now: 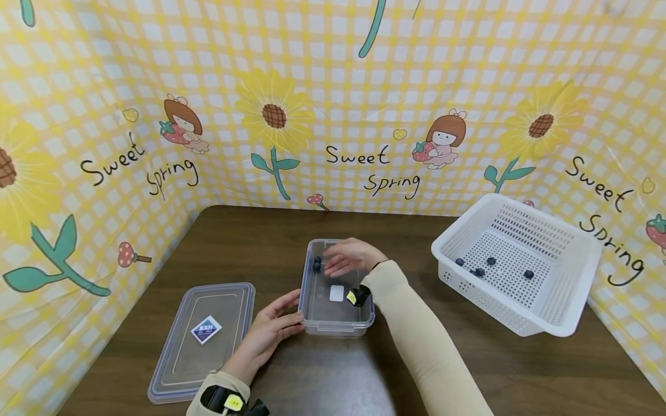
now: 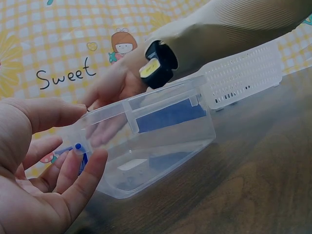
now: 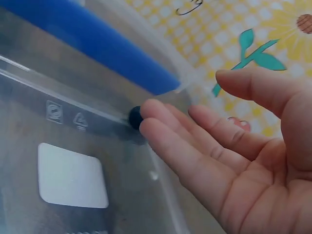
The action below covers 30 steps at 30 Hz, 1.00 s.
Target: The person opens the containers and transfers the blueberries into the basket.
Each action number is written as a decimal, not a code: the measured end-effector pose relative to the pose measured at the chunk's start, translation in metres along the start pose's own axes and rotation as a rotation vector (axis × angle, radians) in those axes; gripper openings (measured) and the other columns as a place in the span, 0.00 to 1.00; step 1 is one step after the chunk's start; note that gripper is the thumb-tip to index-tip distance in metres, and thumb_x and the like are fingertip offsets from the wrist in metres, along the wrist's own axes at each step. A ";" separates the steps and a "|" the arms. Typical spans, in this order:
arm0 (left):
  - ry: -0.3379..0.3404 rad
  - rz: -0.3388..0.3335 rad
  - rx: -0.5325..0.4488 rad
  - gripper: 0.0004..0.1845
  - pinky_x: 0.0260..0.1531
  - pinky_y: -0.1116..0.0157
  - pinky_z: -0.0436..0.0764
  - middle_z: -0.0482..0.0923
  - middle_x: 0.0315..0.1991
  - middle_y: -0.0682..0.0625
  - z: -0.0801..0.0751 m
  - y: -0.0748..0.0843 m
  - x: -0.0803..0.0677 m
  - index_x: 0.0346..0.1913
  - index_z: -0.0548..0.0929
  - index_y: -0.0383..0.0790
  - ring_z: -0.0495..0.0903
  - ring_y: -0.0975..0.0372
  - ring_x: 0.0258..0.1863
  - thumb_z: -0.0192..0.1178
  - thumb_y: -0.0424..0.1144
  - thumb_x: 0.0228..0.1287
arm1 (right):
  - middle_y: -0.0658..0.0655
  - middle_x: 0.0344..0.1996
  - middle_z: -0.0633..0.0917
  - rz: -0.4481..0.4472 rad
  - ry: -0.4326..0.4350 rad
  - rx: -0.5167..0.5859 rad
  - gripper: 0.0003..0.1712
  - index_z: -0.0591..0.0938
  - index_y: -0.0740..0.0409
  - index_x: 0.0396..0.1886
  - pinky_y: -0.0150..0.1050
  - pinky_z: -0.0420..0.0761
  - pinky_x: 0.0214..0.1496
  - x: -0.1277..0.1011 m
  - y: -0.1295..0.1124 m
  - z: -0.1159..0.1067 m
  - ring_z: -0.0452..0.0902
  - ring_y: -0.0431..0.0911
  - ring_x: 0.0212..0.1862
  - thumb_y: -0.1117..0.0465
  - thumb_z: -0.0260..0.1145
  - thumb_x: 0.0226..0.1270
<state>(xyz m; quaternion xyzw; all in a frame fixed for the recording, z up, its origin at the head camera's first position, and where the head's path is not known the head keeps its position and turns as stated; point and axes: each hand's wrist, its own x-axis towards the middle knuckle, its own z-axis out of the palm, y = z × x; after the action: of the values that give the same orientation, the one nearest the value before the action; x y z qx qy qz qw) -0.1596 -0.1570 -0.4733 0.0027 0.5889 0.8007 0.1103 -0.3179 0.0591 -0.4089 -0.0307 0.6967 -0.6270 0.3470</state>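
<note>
A clear plastic container [image 1: 337,320] stands open in the middle of the brown table. My left hand [image 1: 288,316] rests with straight fingers against its near left corner; the left wrist view shows the left hand [image 2: 73,156] beside the container's wall [image 2: 161,141]. My right hand [image 1: 335,263] hovers flat over the container's far end, fingers spread and holding nothing. Two dark blueberries [image 1: 316,264] lie in the far left corner, just off its fingertips. In the right wrist view a blueberry [image 3: 134,117] sits right at the tips of the right hand [image 3: 161,126].
The container's clear lid [image 1: 205,338] lies flat to the left. A white perforated basket [image 1: 567,289] with several blueberries [image 1: 491,268] sits tilted at the right. A yellow patterned screen walls in the table on three sides.
</note>
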 end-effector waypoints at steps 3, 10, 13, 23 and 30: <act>0.001 -0.005 0.000 0.33 0.44 0.62 0.84 0.69 0.57 0.40 0.000 -0.001 0.001 0.71 0.65 0.26 0.81 0.58 0.41 0.60 0.23 0.63 | 0.74 0.49 0.82 0.045 0.018 -0.002 0.25 0.71 0.72 0.64 0.47 0.84 0.51 0.007 0.004 0.004 0.85 0.55 0.42 0.62 0.60 0.73; 0.001 0.002 0.005 0.33 0.43 0.62 0.84 0.69 0.58 0.39 0.001 0.000 0.001 0.71 0.65 0.26 0.81 0.58 0.41 0.61 0.23 0.62 | 0.75 0.48 0.82 0.113 0.078 0.033 0.23 0.75 0.74 0.61 0.47 0.83 0.53 0.015 0.012 0.009 0.85 0.55 0.40 0.64 0.60 0.72; 0.007 -0.001 0.000 0.33 0.43 0.62 0.84 0.69 0.58 0.40 0.001 0.000 0.001 0.71 0.66 0.27 0.81 0.58 0.40 0.61 0.23 0.62 | 0.74 0.46 0.83 0.114 0.087 0.070 0.21 0.76 0.75 0.59 0.47 0.83 0.53 0.017 0.013 0.012 0.85 0.54 0.37 0.65 0.61 0.71; 0.043 -0.015 -0.009 0.32 0.43 0.62 0.84 0.69 0.57 0.40 0.000 0.002 -0.002 0.70 0.67 0.28 0.81 0.58 0.40 0.60 0.23 0.62 | 0.70 0.40 0.84 0.142 0.113 0.101 0.19 0.78 0.74 0.57 0.45 0.85 0.49 0.023 0.012 0.019 0.84 0.53 0.37 0.66 0.62 0.71; 0.019 -0.022 -0.008 0.32 0.45 0.62 0.84 0.68 0.59 0.39 0.002 0.003 -0.001 0.71 0.66 0.28 0.81 0.56 0.43 0.60 0.23 0.63 | 0.75 0.40 0.83 0.124 0.120 0.041 0.17 0.76 0.79 0.50 0.49 0.83 0.52 0.022 0.008 0.030 0.85 0.57 0.39 0.66 0.60 0.69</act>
<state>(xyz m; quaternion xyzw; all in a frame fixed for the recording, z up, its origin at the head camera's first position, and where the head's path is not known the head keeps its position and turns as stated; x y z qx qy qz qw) -0.1588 -0.1559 -0.4701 -0.0120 0.5865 0.8018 0.1137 -0.3161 0.0250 -0.4251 0.0571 0.7039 -0.6191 0.3434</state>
